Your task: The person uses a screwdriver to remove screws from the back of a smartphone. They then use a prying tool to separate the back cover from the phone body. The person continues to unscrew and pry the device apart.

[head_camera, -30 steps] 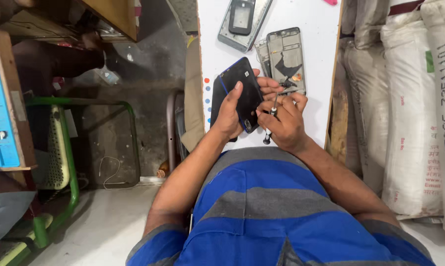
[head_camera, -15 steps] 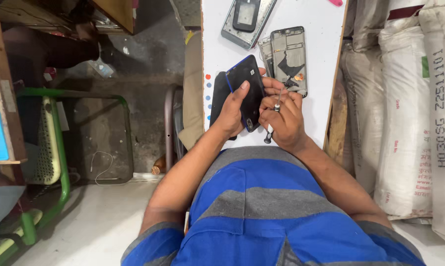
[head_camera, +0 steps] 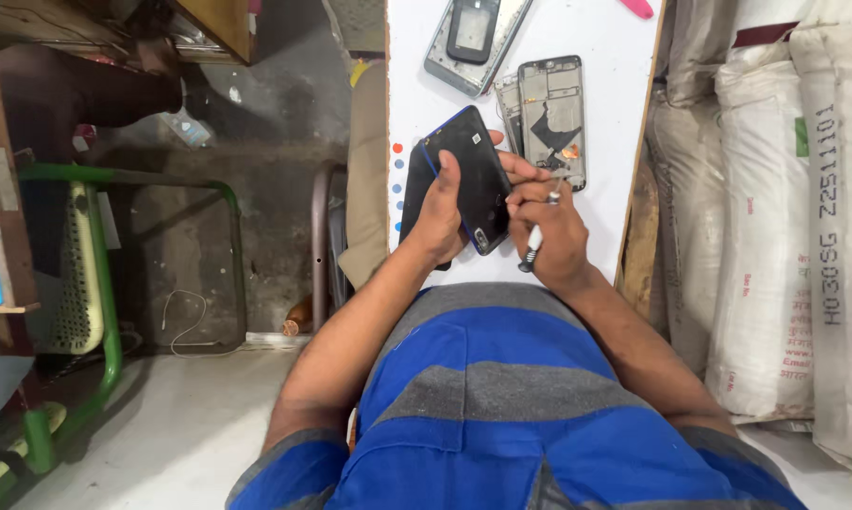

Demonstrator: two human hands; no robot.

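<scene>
While sacks (head_camera: 775, 236) flank the white table (head_camera: 615, 38), both hands grip — left (head_camera: 442, 212) a black phone (head_camera: 471, 175), right (head_camera: 553, 231) a tool (head_camera: 531, 247).

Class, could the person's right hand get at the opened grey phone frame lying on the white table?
Probably yes: the opened grey phone frame lies uncovered just beyond the right hand, though its fingers hold a small tool.

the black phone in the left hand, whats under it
Under the black phone a second dark flat piece shows at its left edge, lying on the white table. The left hand and the phone cover the rest, so its full shape cannot be seen.
</scene>
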